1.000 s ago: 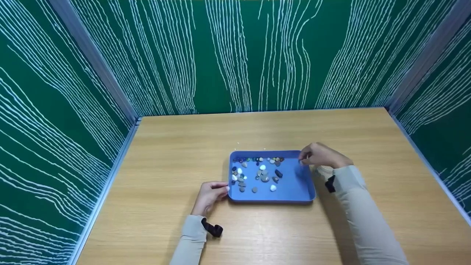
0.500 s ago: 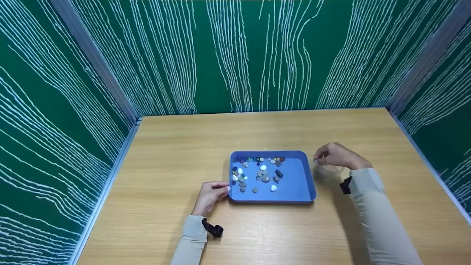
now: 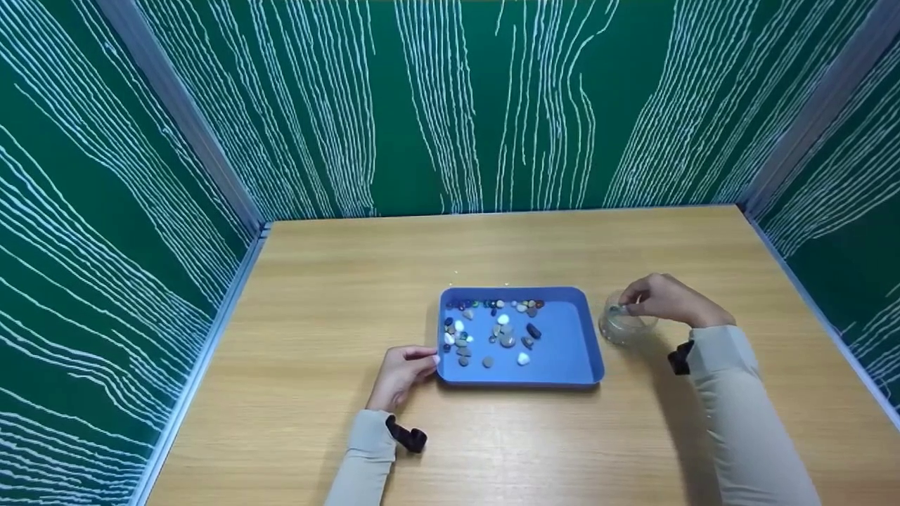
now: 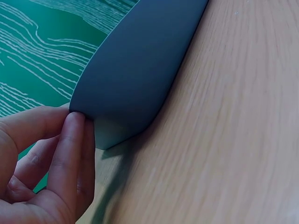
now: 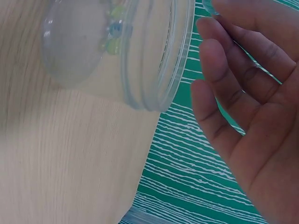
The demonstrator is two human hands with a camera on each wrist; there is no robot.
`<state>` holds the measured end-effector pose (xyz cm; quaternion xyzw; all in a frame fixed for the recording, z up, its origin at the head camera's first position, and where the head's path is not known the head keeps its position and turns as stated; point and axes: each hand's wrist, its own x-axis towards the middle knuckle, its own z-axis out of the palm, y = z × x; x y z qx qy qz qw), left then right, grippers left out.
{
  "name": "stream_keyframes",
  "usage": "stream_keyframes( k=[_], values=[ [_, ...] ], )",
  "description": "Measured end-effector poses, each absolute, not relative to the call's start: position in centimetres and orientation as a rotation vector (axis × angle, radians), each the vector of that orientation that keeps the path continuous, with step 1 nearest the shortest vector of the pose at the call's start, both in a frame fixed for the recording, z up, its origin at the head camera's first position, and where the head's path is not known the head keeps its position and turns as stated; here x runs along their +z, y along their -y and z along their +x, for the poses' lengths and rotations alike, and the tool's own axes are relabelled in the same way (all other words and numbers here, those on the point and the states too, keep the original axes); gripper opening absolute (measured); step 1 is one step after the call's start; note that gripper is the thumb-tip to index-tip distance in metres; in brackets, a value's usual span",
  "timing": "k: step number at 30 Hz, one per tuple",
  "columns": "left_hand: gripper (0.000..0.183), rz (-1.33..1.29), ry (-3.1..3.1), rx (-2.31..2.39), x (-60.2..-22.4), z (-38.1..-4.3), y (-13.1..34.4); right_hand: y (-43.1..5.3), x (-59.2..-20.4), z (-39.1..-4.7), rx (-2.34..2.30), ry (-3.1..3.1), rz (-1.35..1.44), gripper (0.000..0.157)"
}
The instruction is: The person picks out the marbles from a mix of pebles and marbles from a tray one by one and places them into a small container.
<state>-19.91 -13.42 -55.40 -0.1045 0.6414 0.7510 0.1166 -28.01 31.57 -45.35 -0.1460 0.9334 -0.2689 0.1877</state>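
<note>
Fingertips (image 5: 229, 9) of the right hand (image 3: 657, 299) pinch a small, translucent blue-green glass piece (image 5: 209, 5), rounded at its visible edge and glossy like a marble, though only part of it shows. The other fingers of that hand are loosely bent and slightly apart. The glass piece is held over the mouth of a clear jar (image 3: 619, 336), which stands upright just to the right of the blue tray (image 3: 562, 351). I can see ridges ringing the jar's neck and a few yellow-green and blue marbles (image 5: 117, 30) through its wall, blurred.

At the tray's left wall, close to its near corner, the left hand (image 3: 404, 372) pinches the edge between thumb and finger. The tray itself is shallow, with rounded corners. Along its far wall runs a row of small coloured marbles (image 3: 485, 304); by its left wall, dark, white and grey pieces (image 3: 457, 341) are bunched together. In its middle sit smooth grey pebbles (image 3: 506, 339), with a dark oblong stone (image 3: 533, 330) to their right and a white pebble (image 3: 523, 359) nearer the front wall.

Beyond the tray, tiny pale specks (image 3: 506, 284) dot the wooden table (image 3: 337, 281), and behind it rises a green backdrop (image 3: 485, 105) streaked with white wavy lines.
</note>
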Motion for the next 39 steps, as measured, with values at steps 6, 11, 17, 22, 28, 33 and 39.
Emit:
stream_keyframes(
  k=[6,11,17,22,28,33,39],
  values=[
    [0.032,-0.317,-1.905,2.180,-55.4,-19.9,13.4,-32.1,-45.5,-27.9,-0.768,-2.622,-0.422,0.023],
    [0.031,-0.303,-1.935,2.152,-55.3,-20.0,13.5,-32.6,-45.7,-27.7,-0.785,-2.623,-0.419,0.023],
    [0.031,-0.313,-1.927,2.160,-55.4,-20.0,13.5,-32.8,-45.8,-27.5,-0.754,-2.625,-0.392,0.023],
    [0.032,-0.317,-1.918,2.168,-55.5,-20.0,13.4,-32.9,-46.0,-27.5,-0.762,-2.618,-0.397,0.023],
    [0.031,-0.332,-1.925,2.167,-55.4,-20.0,13.4,-32.8,-46.1,-27.5,-0.768,-2.611,-0.412,0.024],
    [0.031,-0.340,-1.915,2.171,-55.2,-19.9,13.3,-32.8,-46.1,-27.5,-0.767,-2.615,-0.407,0.026],
    [0.032,-0.309,-1.937,2.165,-55.3,-19.8,13.4,-32.9,-46.5,-27.5,-0.790,-2.631,-0.392,0.027]
  ],
)
